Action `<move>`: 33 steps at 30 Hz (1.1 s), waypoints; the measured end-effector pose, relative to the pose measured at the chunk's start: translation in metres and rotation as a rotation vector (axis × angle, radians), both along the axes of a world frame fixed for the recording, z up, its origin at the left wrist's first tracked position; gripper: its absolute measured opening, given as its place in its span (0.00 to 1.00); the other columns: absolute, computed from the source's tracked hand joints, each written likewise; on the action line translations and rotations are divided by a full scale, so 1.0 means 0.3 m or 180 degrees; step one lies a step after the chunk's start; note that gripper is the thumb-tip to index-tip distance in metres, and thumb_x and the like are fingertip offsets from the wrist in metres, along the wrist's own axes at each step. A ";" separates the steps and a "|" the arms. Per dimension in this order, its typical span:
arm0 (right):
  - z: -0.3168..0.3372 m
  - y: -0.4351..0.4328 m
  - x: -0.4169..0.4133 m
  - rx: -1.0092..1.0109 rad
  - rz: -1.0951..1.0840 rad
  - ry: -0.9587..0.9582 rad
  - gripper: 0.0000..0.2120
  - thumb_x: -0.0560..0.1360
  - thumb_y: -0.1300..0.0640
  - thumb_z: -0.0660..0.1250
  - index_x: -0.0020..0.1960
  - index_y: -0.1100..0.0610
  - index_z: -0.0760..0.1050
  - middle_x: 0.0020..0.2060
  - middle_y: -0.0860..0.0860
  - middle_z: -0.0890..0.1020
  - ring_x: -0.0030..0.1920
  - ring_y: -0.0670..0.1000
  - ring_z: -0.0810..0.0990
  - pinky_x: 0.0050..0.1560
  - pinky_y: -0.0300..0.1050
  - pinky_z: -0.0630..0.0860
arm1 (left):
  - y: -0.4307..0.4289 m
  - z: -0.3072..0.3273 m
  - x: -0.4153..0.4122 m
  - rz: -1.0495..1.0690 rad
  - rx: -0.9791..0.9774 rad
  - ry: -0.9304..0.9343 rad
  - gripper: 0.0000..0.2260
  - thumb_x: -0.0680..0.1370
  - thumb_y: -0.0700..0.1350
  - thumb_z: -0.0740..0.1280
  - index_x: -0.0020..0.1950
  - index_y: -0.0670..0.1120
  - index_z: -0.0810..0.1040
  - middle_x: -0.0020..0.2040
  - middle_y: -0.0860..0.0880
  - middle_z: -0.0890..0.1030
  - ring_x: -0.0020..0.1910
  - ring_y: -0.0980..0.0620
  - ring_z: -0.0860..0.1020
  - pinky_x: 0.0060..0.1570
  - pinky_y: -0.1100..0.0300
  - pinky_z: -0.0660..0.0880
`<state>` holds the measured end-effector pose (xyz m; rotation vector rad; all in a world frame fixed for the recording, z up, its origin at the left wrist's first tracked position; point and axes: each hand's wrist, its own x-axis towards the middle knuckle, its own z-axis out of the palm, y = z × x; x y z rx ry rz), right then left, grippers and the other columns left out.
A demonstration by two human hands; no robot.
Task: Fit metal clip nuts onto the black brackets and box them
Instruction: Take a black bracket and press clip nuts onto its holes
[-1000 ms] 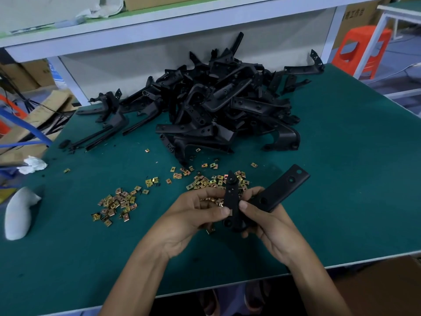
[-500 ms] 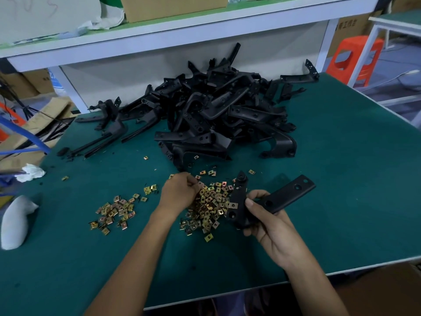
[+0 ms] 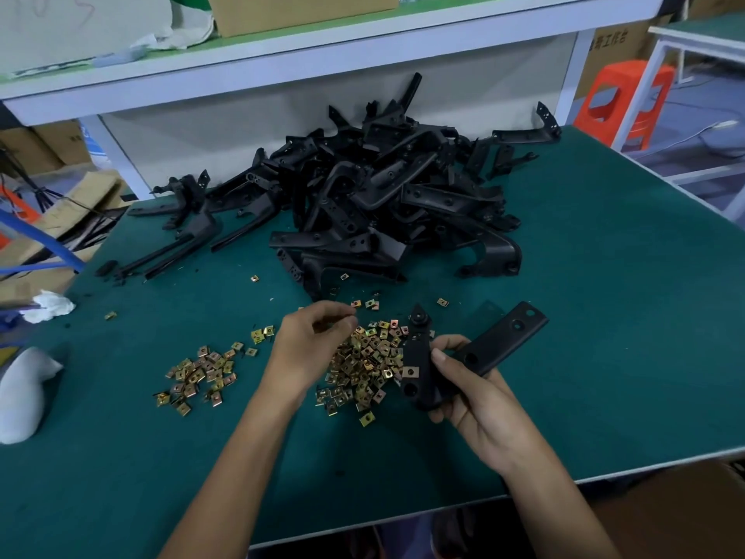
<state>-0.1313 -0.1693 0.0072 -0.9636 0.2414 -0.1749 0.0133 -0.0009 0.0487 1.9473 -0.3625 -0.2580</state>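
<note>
Right hand grips bracket, its long arm aimed far-right; left hand curled, hold unclear.

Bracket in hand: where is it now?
Head view, lower right of centre: the right hand grips the bracket just right of the larger clip nut pile.

Your one camera sits on your head, wide-angle, facing forward and down across the table, close above your left hand and right hand, shelf at top.
</note>
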 end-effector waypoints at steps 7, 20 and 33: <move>0.006 0.002 -0.003 0.0023 0.0027 -0.0014 0.10 0.70 0.50 0.76 0.48 0.50 0.80 0.41 0.55 0.84 0.33 0.52 0.82 0.24 0.43 0.73 | -0.016 0.033 -0.097 -0.0243 -0.0862 0.0836 0.09 0.78 0.39 0.69 0.44 0.52 0.85 0.41 0.51 0.84 0.43 0.56 0.81 0.43 0.64 0.77; 0.012 0.006 -0.009 -0.0088 0.0075 -0.0061 0.10 0.70 0.51 0.76 0.49 0.51 0.79 0.41 0.58 0.83 0.32 0.54 0.82 0.24 0.43 0.74 | -0.058 0.066 -0.175 -0.0286 -0.1173 0.1309 0.07 0.76 0.34 0.70 0.45 0.44 0.86 0.45 0.40 0.86 0.43 0.46 0.83 0.51 0.51 0.80; 0.016 0.017 -0.013 -0.0279 0.0203 -0.0058 0.08 0.71 0.51 0.75 0.46 0.51 0.78 0.39 0.57 0.82 0.33 0.54 0.82 0.23 0.42 0.72 | -0.032 0.068 -0.158 -0.0620 -0.1174 0.1794 0.15 0.66 0.38 0.78 0.51 0.45 0.83 0.44 0.41 0.82 0.37 0.50 0.79 0.42 0.57 0.76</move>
